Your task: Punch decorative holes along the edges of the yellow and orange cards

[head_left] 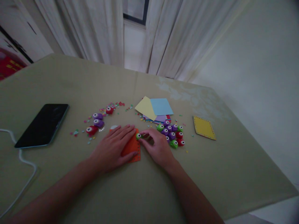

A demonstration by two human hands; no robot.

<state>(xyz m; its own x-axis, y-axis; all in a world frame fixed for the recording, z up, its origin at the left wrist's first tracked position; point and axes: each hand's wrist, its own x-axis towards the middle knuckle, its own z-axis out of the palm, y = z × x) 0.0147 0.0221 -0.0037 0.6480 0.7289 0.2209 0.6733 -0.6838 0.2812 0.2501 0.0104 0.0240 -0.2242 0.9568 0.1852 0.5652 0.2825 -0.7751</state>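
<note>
My left hand (116,147) lies flat, fingers stretched out, on an orange card (131,147) with a row of small holes along its right edge. A white round piece (114,127) peeks out past the fingers at the card's top left. Between thumb and fingertips, my right hand (158,146) grips a small green one-eyed hole punch (139,136) at the card's right edge. Whether its jaws are around the paper is too small to tell. Right behind that hand sits a cluster of similar purple, green and red punches (172,135).
More punches (98,123) and scattered paper bits (76,133) lie to the left. Yellow paper (146,108) and blue paper (162,106) sit on a coloured stack. A yellow card (204,128) with holed edges lies right. A tablet (43,126) with a white cable (35,169) is far left.
</note>
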